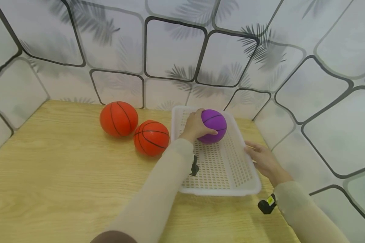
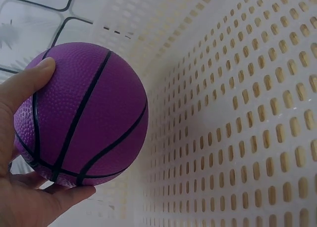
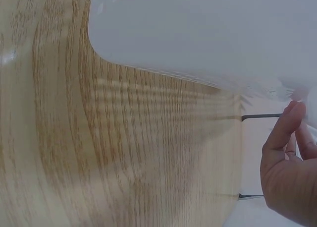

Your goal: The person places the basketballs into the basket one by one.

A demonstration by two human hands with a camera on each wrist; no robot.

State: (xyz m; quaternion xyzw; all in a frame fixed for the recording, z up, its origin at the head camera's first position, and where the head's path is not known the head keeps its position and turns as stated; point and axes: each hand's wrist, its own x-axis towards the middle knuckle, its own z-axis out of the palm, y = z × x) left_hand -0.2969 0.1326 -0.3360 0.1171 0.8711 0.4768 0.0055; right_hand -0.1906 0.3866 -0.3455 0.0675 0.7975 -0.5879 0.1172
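A small purple basketball (image 1: 214,126) with black lines is gripped by my left hand (image 1: 195,125) inside a white perforated plastic basket (image 1: 231,192). In the left wrist view, the thumb lies on one side of the purple basketball (image 2: 94,113) and the fingers curl under the other. The basket's holed floor (image 2: 247,138) shows beside it. At the basket's right side, my right hand (image 1: 264,162) holds the rim. Seen from the right wrist, the bent thumb and fingers of the right hand (image 3: 287,162) are at the basket's edge.
Two red basketballs, a farther one (image 1: 118,118) and a nearer one (image 1: 151,138), rest on the wood-grain table (image 1: 64,175) left of the basket. Patterned walls (image 1: 176,50) enclose the back and sides, with the right wall close to my right hand.
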